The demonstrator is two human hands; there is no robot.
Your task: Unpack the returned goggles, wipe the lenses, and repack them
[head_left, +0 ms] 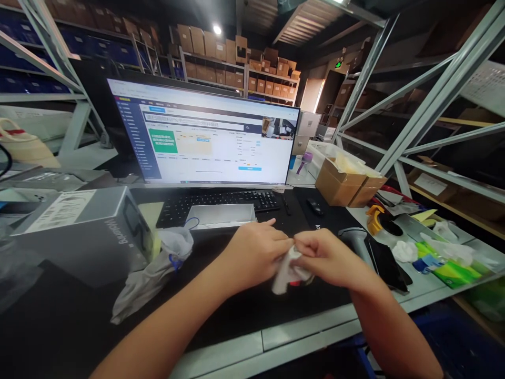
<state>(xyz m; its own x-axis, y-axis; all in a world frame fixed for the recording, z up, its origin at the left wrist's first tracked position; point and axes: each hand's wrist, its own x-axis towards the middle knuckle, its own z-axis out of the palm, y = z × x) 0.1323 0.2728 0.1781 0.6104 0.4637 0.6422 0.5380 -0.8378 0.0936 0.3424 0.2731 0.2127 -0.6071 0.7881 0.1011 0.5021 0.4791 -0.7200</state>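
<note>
Over the near part of the black desk mat (236, 326), my left hand (256, 252) and my right hand (325, 258) meet at a crumpled white cloth or tissue (284, 273). The fingers of my right hand are curled in and pinch it. My left hand is also closed on it, its fingertips touching the right hand's. A small red bit shows under the cloth, too covered to name. Just behind my left hand lies an open, shallow white box (221, 217). A greyish cloth pouch with a blue cord (158, 271) rests left of my left forearm.
A grey printed box (90, 231) stands at left. Behind are a keyboard (209, 202), a lit monitor (213, 142) and a mouse (314, 206). To the right are a scanner (357, 242), a black phone-like device (386, 263), a tape dispenser (379, 220), cardboard boxes (339, 181) and a green tissue pack (450, 266).
</note>
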